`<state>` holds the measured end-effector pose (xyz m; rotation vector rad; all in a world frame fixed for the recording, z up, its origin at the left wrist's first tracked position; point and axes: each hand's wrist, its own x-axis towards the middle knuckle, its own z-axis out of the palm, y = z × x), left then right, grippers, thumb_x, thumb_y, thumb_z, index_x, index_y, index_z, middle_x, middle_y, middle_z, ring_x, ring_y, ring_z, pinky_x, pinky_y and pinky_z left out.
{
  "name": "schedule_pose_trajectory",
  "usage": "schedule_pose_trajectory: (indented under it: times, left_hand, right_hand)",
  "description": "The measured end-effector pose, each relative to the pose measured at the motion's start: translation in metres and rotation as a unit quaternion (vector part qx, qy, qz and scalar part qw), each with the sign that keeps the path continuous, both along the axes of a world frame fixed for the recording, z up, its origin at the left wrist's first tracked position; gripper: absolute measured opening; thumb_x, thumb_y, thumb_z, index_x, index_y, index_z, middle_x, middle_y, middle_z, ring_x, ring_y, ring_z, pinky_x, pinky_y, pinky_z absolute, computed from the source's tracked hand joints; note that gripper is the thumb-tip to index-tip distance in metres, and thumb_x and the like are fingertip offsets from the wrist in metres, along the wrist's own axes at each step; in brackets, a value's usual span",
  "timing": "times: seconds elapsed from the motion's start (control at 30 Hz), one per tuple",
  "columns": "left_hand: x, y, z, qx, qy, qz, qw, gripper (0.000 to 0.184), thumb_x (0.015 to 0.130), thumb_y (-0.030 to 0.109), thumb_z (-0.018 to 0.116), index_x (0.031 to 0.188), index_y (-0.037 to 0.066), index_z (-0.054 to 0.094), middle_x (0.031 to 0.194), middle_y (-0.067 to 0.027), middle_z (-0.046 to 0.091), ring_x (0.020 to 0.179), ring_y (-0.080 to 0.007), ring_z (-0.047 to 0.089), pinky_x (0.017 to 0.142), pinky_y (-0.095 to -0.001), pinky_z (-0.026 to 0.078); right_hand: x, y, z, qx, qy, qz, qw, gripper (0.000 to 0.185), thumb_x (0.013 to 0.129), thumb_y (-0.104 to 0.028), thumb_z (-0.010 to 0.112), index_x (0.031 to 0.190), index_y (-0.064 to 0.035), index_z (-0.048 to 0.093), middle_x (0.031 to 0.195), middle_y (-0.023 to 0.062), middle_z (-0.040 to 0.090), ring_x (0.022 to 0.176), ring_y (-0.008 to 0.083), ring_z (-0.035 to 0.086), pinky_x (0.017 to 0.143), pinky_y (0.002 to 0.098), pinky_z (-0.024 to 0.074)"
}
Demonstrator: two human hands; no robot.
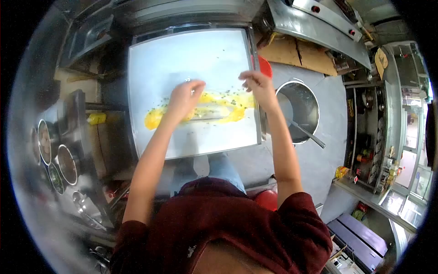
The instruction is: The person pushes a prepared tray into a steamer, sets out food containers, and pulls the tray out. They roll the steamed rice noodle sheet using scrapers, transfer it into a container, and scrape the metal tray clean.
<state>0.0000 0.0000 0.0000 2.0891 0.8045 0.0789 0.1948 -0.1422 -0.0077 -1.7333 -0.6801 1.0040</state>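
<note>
In front of me lies a wide white tray (164, 59) with a thin metal rim. A streaky yellow layer of egg (155, 118), dotted with chopped green bits, crosses it from left to right. My left hand (183, 99) hovers over the egg with its fingers closed in a pinch. Small whitish bits (187, 80) show by its fingertips; what they are is unclear. At the tray's right edge, my right hand (260, 86) is held above the surface, fingers curled together. Anything inside it is hidden.
On the right, a large metal pot (301, 102) stands on the floor with a ladle (310, 134) leaning in it. Several metal bowls (67, 164) of ingredients sit at the left. A steel counter (319, 32) with red knobs is at the upper right.
</note>
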Motion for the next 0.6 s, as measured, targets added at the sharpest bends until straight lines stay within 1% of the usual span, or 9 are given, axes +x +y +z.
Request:
schedule_pose_trajectory:
  times: [0.07,0.1,0.2,0.23,0.27,0.33,0.43,0.5,0.6]
  left_hand:
    - [0.001,0.010,0.020,0.001,-0.090,0.047,0.995,0.013,0.082,0.013,0.051,0.089,0.006,0.060,0.088,-0.0065,0.059,0.075,-0.0200,0.057,0.065,-0.0282,0.046]
    - [0.101,0.017,0.000,-0.019,-0.186,0.090,0.978,0.013,0.082,0.012,0.051,0.089,0.005,0.059,0.087,-0.0077,0.058,0.075,-0.0201,0.057,0.065,-0.0274,0.046]
    - [0.126,0.015,-0.039,-0.233,-0.255,0.232,0.909,0.014,0.080,0.011,0.052,0.089,0.002,0.058,0.086,-0.0099,0.057,0.078,-0.0180,0.056,0.067,-0.0256,0.045]
    - [0.112,0.003,-0.099,-0.023,-0.111,0.102,0.988,0.015,0.081,0.012,0.051,0.091,0.002,0.058,0.087,-0.0085,0.058,0.079,-0.0159,0.056,0.068,-0.0251,0.045]
    - [0.090,-0.007,-0.138,0.188,0.045,-0.040,0.980,0.016,0.082,0.013,0.050,0.093,0.003,0.057,0.088,-0.0071,0.058,0.080,-0.0138,0.055,0.068,-0.0246,0.044]
    - [0.071,0.001,-0.129,0.081,0.021,0.056,0.995,0.023,0.082,0.015,0.052,0.100,0.003,0.054,0.091,-0.0059,0.058,0.079,-0.0137,0.056,0.070,-0.0242,0.045]
    - [0.040,0.028,-0.082,-0.184,-0.039,0.234,0.954,0.032,0.079,0.019,0.056,0.106,0.002,0.052,0.093,-0.0068,0.058,0.082,-0.0154,0.056,0.073,-0.0246,0.044]
    - [0.030,0.041,-0.050,-0.213,-0.118,0.329,0.913,0.028,0.079,0.018,0.053,0.103,0.003,0.055,0.093,-0.0079,0.059,0.081,-0.0174,0.057,0.073,-0.0292,0.044]
    - [0.031,0.041,-0.088,-0.178,-0.088,0.270,0.942,0.024,0.082,0.016,0.051,0.102,0.004,0.055,0.090,-0.0078,0.059,0.080,-0.0187,0.056,0.073,-0.0286,0.043]
  right_hand:
    - [-0.010,0.007,0.032,0.053,0.046,-0.055,0.996,0.019,0.079,-0.002,0.044,0.094,0.0002,0.055,0.086,0.0035,0.059,0.069,0.0081,0.050,0.061,0.0203,0.0415]
    - [0.079,0.013,0.020,0.115,-0.055,-0.084,0.988,0.019,0.079,-0.002,0.044,0.094,-0.0004,0.055,0.087,0.0044,0.059,0.070,0.0102,0.051,0.062,0.0219,0.0419]
    - [0.065,0.032,-0.033,0.145,-0.218,-0.074,0.962,0.020,0.077,-0.004,0.048,0.096,-0.0027,0.056,0.091,0.0078,0.058,0.074,0.0192,0.053,0.066,0.0280,0.0429]
    - [0.049,0.033,-0.067,0.115,-0.288,0.007,0.951,0.021,0.076,-0.005,0.051,0.096,-0.0039,0.056,0.092,0.0095,0.058,0.077,0.0239,0.054,0.068,0.0310,0.0432]
    - [0.028,0.021,-0.105,0.102,-0.394,0.058,0.912,0.023,0.074,-0.006,0.054,0.096,-0.0047,0.056,0.095,0.0111,0.057,0.081,0.0261,0.053,0.071,0.0329,0.0428]
    - [0.037,0.041,-0.109,0.120,-0.460,0.069,0.877,0.025,0.071,-0.007,0.059,0.096,-0.0052,0.057,0.097,0.0130,0.056,0.085,0.0276,0.054,0.075,0.0347,0.0424]
    - [0.074,0.029,-0.056,0.078,-0.273,-0.011,0.959,0.015,0.072,-0.009,0.058,0.086,-0.0033,0.060,0.082,0.0125,0.060,0.085,0.0253,0.054,0.071,0.0362,0.0429]
    - [0.092,0.035,-0.044,0.116,-0.181,-0.168,0.962,0.018,0.076,-0.007,0.053,0.091,0.0015,0.057,0.077,0.0119,0.060,0.062,0.0246,0.056,0.055,0.0301,0.0441]
    - [0.055,0.054,-0.077,0.086,-0.128,-0.052,0.987,0.026,0.077,-0.003,0.049,0.103,-0.0009,0.051,0.108,0.0132,0.047,0.091,0.0198,0.051,0.075,0.0325,0.0428]
